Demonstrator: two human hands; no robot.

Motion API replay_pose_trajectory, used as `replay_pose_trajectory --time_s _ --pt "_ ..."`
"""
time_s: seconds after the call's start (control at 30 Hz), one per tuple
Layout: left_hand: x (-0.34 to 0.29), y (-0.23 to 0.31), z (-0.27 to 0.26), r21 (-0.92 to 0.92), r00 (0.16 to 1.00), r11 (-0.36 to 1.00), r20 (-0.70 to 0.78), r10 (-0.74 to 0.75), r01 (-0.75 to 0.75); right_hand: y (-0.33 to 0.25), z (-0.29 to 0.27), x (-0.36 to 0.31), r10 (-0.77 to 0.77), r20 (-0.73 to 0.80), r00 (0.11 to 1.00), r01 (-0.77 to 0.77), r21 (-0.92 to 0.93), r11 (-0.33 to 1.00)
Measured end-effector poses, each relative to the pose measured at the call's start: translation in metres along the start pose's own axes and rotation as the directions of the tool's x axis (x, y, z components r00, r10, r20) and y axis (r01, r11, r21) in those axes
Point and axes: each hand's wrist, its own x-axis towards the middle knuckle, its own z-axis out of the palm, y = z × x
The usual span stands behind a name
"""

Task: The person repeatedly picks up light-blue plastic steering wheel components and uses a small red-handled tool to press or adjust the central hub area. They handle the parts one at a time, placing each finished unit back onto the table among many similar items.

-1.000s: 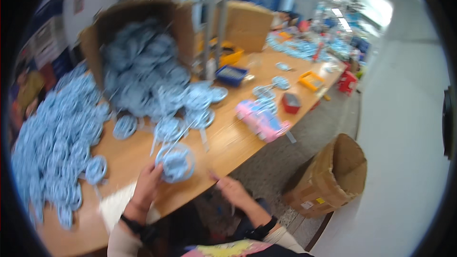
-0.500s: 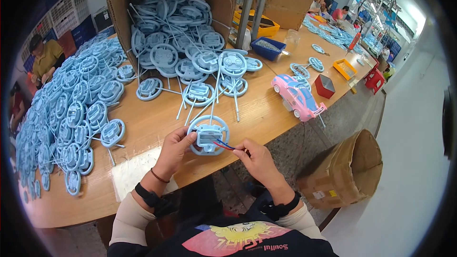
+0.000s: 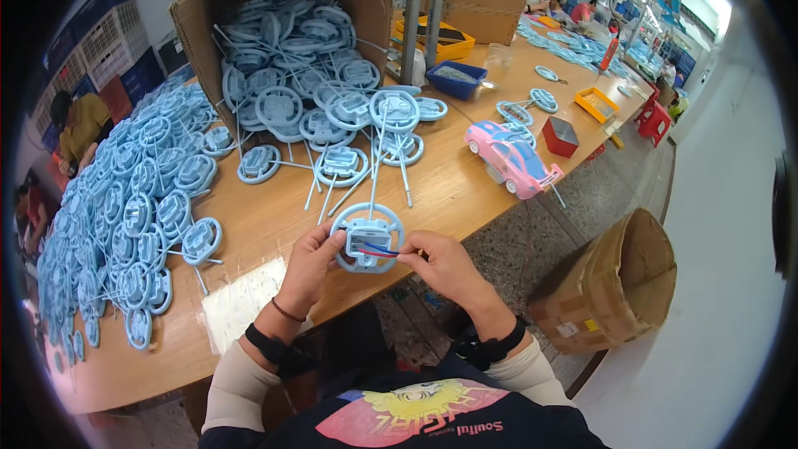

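A light blue toy steering wheel with a long thin stem pointing away from me is gripped at its left rim by my left hand. Its hub has an open rectangular recess facing up. Red and blue wires run from that recess to my right hand, whose thumb and fingertips pinch them close to the wheel's right rim. What the wires join inside the recess is too small to make out. More wheels of the same kind lie on the table just beyond.
A large pile of blue wheels covers the table's left. A tipped cardboard box spills more wheels. To the right are a pink toy car, a red box, a blue tray and a yellow tray. A tall carton stands on the floor.
My right hand has moved left and slightly up, bringing the pinched wires closer to the wheel. The left hand keeps its hold on the rim. The whole view has shifted slightly.
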Motion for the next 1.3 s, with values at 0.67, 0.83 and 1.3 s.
replay_pose_trajectory --time_s 0.67,0.83,1.3 --pt "-0.025 -0.017 0.028 -0.281 0.970 0.941 0.206 -0.130 0.186 0.007 -0.005 -0.023 -0.036 0.058 0.998 0.029 0.114 0.993" --pt "-0.029 -0.019 0.024 -0.277 0.997 0.961 0.069 0.034 -0.013 -0.003 0.001 -0.017 -0.021 0.091 0.996 0.008 0.147 0.989" --pt "-0.297 0.018 -0.169 0.256 0.917 0.965 -0.372 0.146 -0.050 0.033 0.035 -0.007 0.147 0.079 0.986 -0.167 0.425 0.890"
